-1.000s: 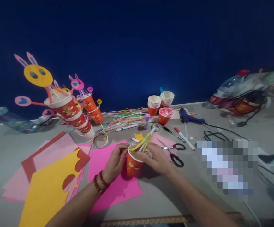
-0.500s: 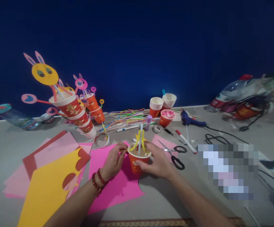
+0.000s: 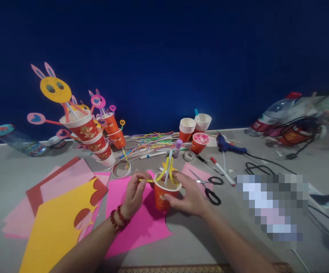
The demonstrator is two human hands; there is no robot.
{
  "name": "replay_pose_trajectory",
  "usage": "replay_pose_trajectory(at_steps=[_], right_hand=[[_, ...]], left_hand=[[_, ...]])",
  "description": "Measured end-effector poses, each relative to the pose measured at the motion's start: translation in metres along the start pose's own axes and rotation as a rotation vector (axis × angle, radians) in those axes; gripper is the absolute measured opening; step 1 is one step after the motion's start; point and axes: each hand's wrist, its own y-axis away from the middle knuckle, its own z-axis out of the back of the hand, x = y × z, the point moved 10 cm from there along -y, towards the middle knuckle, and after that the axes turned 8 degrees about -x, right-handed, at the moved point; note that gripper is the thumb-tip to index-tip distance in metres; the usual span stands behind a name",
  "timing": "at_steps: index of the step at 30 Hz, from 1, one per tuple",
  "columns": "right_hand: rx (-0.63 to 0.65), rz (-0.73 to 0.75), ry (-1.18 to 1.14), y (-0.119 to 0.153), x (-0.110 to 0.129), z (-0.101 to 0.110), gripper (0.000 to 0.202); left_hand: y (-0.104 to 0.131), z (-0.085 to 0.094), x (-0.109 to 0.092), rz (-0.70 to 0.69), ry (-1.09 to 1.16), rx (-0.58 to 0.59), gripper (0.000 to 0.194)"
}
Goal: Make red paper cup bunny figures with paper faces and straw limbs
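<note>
My right hand [image 3: 185, 193] is wrapped round the right side of an orange-red paper cup [image 3: 161, 201] with a white rim, held upright. From the cup's mouth rise a pale straw [image 3: 168, 167] and curved yellow strips [image 3: 173, 170], with yellow paper points behind them. Beside the cup on the left, my left hand [image 3: 136, 193] pinches a thin yellow straw [image 3: 146, 181] that sticks out from the cup's side near the rim. Whether it passes through the wall I cannot tell. Bright pink paper [image 3: 136, 235] lies beneath the hands.
Black-handled scissors [image 3: 212, 191], a red-capped marker [image 3: 223, 171] and a blue glue gun [image 3: 229, 146] with its cord lie on the right. Stacked cups with rabbit faces [image 3: 80, 123] stand at left, near yellow paper [image 3: 53, 223]. Loose coloured straws [image 3: 153, 142] lie behind.
My left hand has drawn slightly left and turned, so more of the yellow straw shows between it and the cup. My right hand still holds the cup.
</note>
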Motion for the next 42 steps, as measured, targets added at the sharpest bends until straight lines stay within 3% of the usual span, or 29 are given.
replay_pose_trajectory(at_steps=[2,5,7,11,15,17,20,21,25,27,31,42], right_hand=[[0.001,-0.006,0.011,0.0,-0.001,0.0,0.038],[-0.015,0.02,0.025,0.0,0.001,0.0,0.042],[-0.032,0.046,0.034,0.001,0.003,0.001,0.044],[-0.08,0.062,0.028,0.003,0.005,0.005,0.049],[-0.067,0.029,-0.016,0.001,0.004,0.004,0.051],[-0.093,0.033,-0.046,0.0,0.004,0.006,0.06],[-0.17,0.094,-0.052,0.001,0.006,0.012,0.083],[-0.202,0.108,-0.05,0.002,0.006,0.014,0.083],[-0.361,0.144,-0.085,0.006,0.009,0.027,0.034],[-0.368,0.209,-0.097,0.007,0.019,0.029,0.015],[-0.378,0.338,-0.107,0.008,0.037,0.033,0.016],[-0.424,0.346,-0.101,0.01,0.037,0.037,0.016]], left_hand=[[0.002,-0.006,0.009,0.105,0.105,0.018,0.034],[0.01,-0.026,0.023,0.316,0.223,0.136,0.086],[0.017,-0.034,0.032,0.446,0.287,0.149,0.099],[0.025,-0.034,0.042,0.573,0.423,0.071,0.097],[0.03,-0.039,0.047,0.572,0.335,0.158,0.084],[0.033,-0.036,0.052,0.584,0.298,0.161,0.075],[0.032,-0.025,0.058,0.571,0.317,0.089,0.076],[0.031,-0.02,0.059,0.561,0.315,0.059,0.076],[0.028,-0.004,0.064,0.534,0.267,-0.04,0.071],[0.027,-0.002,0.063,0.531,0.265,-0.056,0.07],[0.026,-0.005,0.058,0.538,0.321,-0.087,0.058],[0.02,-0.014,0.042,0.563,0.384,-0.153,0.053]])
